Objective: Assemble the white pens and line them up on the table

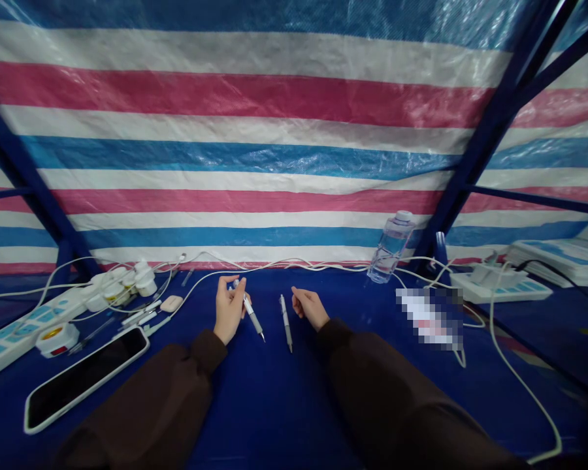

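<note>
My left hand (228,308) is closed around the upper end of a white pen (255,318), between thumb and fingers. Its thin metal tip points down and toward me, near the table surface. A second pen (285,318), white with a greyish lower part, lies on the blue table (264,411) to the right, roughly lengthwise to me. Just beyond it, my right hand (311,308) rests with its fingers curled in, apart from that pen. Nothing shows in the right hand's fingers.
On the left are a phone (88,378), a power strip (24,326) with plugs, and a white earbud case (171,304). A clear water bottle (391,248) stands back right, near another power strip (509,287) and stacked papers (553,261). White cables run along the back.
</note>
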Motion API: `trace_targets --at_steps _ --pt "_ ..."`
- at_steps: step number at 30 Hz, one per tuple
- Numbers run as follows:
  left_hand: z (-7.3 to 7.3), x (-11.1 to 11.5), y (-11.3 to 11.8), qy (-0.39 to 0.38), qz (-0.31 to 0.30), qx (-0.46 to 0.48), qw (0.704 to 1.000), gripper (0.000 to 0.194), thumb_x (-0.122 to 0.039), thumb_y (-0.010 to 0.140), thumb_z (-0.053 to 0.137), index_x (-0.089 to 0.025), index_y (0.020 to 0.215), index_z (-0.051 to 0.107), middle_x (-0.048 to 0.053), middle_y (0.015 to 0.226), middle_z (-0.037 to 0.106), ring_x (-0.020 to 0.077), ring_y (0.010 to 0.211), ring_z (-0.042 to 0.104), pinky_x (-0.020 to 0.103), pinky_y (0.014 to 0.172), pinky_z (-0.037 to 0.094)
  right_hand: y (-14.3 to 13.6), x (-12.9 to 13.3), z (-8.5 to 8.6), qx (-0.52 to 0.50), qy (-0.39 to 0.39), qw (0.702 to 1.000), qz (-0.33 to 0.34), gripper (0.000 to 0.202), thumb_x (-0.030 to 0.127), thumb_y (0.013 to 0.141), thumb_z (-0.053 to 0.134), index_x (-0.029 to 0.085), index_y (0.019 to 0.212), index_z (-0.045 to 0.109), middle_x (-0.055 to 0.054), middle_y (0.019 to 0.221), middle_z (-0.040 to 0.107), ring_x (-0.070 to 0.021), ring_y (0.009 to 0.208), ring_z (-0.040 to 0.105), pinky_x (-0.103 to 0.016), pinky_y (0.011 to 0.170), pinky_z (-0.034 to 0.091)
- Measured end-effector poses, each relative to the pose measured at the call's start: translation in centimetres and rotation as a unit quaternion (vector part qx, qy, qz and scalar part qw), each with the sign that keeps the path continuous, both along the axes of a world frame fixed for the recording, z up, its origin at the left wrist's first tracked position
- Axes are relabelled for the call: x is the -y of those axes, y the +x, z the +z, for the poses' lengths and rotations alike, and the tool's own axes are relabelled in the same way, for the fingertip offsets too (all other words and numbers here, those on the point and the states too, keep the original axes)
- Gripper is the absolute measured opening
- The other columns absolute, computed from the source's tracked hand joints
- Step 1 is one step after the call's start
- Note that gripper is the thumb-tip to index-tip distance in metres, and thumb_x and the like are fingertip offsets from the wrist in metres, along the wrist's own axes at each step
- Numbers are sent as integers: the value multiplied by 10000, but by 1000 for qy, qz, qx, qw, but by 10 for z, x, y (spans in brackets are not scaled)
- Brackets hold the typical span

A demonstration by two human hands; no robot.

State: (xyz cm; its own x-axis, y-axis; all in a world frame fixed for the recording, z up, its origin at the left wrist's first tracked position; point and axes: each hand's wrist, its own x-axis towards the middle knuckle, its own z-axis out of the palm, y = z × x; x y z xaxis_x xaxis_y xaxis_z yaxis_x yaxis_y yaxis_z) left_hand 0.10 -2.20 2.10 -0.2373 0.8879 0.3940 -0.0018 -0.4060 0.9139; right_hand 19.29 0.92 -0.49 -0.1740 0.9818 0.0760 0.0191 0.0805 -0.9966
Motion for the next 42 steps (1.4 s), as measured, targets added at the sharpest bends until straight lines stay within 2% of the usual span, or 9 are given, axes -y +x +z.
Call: trace_targets --at_steps 5,15,18,21,24,27,30,36,42 --pt "-3 -2 0 -21 -30 -12 999 363 -440 797 538 -217 1036 379 -95 487 533 59 269 406 137 290 286 0 1 0 27 21 999 4 438 547 730 500 181 499 436 57 386 386 -55 354 348 -185 373 271" --pt "-10 -6 1 -79 -92 -73 990 663 -414 732 628 -161 1281 354 -71 558 545 93 387 527 200 424 415 0 2 0 76 44 996 4 414 521 761 469 186 521 422 60 407 380 -63 367 341 -197 394 272" --pt "-13 -8 1 -95 -117 -93 984 730 -404 724 638 -142 1328 323 -89 550 511 93 426 547 206 477 428 0 4 -1 128 93 987 -13 395 494 787 450 187 540 423 58 437 384 -72 411 359 -201 437 295" --pt "-18 -9 3 -114 -147 -123 975 766 -394 728 634 -117 1355 292 -86 567 510 96 447 559 216 498 435 0 10 -1 236 153 958 -57 347 449 796 465 181 576 486 48 487 434 -80 467 395 -201 481 296" --pt "-24 -9 6 -137 -184 -138 964 776 -373 718 648 -114 1358 293 -54 669 546 95 490 578 227 517 454 -1 15 1 337 174 922 -78 246 388 793 489 199 698 613 38 543 520 -88 513 460 -204 504 290" --pt "-31 -10 9 -159 -204 -143 955 770 -351 702 668 -98 1341 323 -38 721 542 88 507 577 227 521 463 -2 17 3 375 166 909 -72 235 349 787 503 238 914 667 32 608 588 -101 575 529 -203 533 311" --pt "-35 -12 12 -161 -191 -156 956 751 -339 712 662 -75 1334 334 -35 714 531 84 486 567 223 493 455 -3 17 3 396 150 904 -64 295 338 786 504 256 1027 654 27 657 625 -112 632 566 -203 557 329" --pt "-37 -17 16 -191 -157 -189 950 672 -284 683 689 -55 1259 428 31 860 552 80 448 572 226 452 458 -3 19 5 424 145 893 -44 326 327 786 497 302 1081 634 41 694 648 -115 673 590 -200 563 327" --pt "-33 -18 18 -187 -184 -196 945 523 -283 696 673 -50 1143 537 -40 590 547 118 442 590 225 482 474 -4 20 6 428 142 892 -40 318 324 778 507 289 1060 651 32 699 660 -125 668 593 -203 554 321"
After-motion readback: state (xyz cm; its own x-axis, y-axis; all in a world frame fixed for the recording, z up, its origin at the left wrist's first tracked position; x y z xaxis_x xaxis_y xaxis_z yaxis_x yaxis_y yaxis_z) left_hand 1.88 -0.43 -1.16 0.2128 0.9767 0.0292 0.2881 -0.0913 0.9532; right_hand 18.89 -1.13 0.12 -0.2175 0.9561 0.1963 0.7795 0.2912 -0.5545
